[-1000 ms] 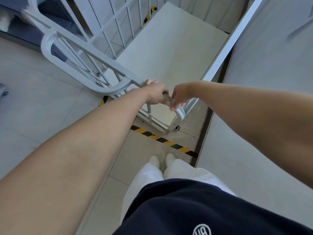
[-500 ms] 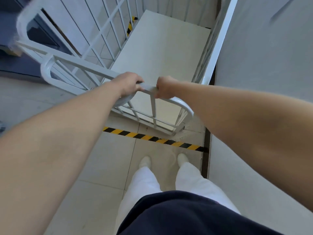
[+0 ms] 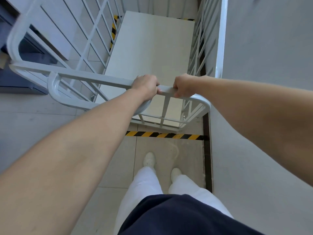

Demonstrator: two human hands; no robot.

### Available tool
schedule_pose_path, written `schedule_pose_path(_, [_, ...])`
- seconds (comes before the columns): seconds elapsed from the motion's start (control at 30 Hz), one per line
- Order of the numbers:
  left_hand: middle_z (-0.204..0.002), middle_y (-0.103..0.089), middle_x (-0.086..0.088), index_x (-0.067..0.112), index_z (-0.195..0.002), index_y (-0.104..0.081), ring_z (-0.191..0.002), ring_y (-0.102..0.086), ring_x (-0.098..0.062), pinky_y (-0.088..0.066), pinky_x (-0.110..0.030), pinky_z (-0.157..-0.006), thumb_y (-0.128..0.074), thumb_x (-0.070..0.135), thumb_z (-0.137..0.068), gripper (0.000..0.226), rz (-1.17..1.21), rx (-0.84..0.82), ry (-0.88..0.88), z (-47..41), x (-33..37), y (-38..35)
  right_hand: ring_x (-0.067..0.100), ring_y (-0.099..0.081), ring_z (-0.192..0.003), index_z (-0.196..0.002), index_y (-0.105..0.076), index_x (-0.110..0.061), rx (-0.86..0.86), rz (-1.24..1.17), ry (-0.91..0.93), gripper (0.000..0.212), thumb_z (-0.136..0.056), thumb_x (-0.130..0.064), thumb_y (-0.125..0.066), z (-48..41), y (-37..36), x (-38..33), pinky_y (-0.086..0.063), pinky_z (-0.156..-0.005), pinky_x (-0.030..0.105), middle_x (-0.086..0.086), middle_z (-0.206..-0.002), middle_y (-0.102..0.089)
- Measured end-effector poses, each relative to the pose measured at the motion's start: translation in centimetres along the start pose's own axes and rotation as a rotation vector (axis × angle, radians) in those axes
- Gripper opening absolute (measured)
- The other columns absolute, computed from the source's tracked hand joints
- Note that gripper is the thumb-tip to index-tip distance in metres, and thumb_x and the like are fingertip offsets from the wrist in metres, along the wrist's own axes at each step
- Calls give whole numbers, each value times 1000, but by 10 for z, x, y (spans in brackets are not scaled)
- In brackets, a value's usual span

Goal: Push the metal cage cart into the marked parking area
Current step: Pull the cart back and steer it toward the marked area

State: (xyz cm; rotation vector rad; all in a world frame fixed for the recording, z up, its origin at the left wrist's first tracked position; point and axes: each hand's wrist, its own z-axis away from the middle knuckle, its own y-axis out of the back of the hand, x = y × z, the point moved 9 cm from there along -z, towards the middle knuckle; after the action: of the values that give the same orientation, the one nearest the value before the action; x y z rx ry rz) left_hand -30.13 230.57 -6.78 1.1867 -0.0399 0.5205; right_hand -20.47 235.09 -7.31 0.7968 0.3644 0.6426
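Head view: left hand [image 3: 145, 86], right hand [image 3: 183, 85] clasp cart rail [image 3: 94, 78]; far end cropped.

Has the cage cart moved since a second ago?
Yes. The metal cage cart swung its near end right, toward the dark baseboard; the floor gap between them narrowed, and the cart now runs nearly parallel to it.

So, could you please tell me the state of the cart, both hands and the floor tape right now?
Cage cart: empty, upright, just beyond the striped tape.
Left hand: grips the cart's top rail.
Right hand: grips the same rail.
Striped tape: lies flat, uncovered, between cart and shoes.
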Motion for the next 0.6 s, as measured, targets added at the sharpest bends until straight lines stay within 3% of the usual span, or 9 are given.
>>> schedule_pose_path(0.2, [-107,-68,-14,11,-100,-72,-107,-57,-33,-35,-30,-79,-57,28,-94,23,17,35,6,10,31,-11,27,-57,-87,-115,-64,-6,16,48,-6,31,-91,-24,-56,18,-11,22,-49,-84,38,9,-94,-59])
schedule_pose_path(0.37, [-108,-68,-15,11,-96,-69,-107,-57,-33,-36,-32,-82,-58,26,-93,19,24,42,27,13,43,-18,26,-55,-84,-113,-63,-8,9,79,-20,28,-90,-22,-55,25,-16,31,-49,-81,37,7,-91,-58])
schedule_pose_path(0.47, [-103,-68,-14,10,-94,-69,-104,-58,-33,-35,-29,-76,-58,31,-93,23,46,-11,11,17,41,-21,26,-54,-84,-112,-61,-7,5,94,-32,26,-90,-18,-54,24,-19,29,-51,-86,39,4,-78,-53])
schedule_pose_path(0.53, [-111,-67,-14,10,-109,-68,-110,-58,-33,-41,-31,-80,-60,36,-91,33,87,-51,7,17,28,-17,26,-52,-82,-109,-59,-5,14,90,-51,23,-90,-15,-52,25,-19,26,-47,-77,35,2,-71,-46])
schedule_pose_path(0.6, [-132,-59,-11,13,-129,-58,-124,-52,-30,-41,-36,-98,-62,41,-88,50,127,-70,58,19,-3,-6,27,-52,-82,-109,-58,-6,39,42,-56,23,-91,-19,-54,22,-17,16,-43,-71,33,4,-76,-49])
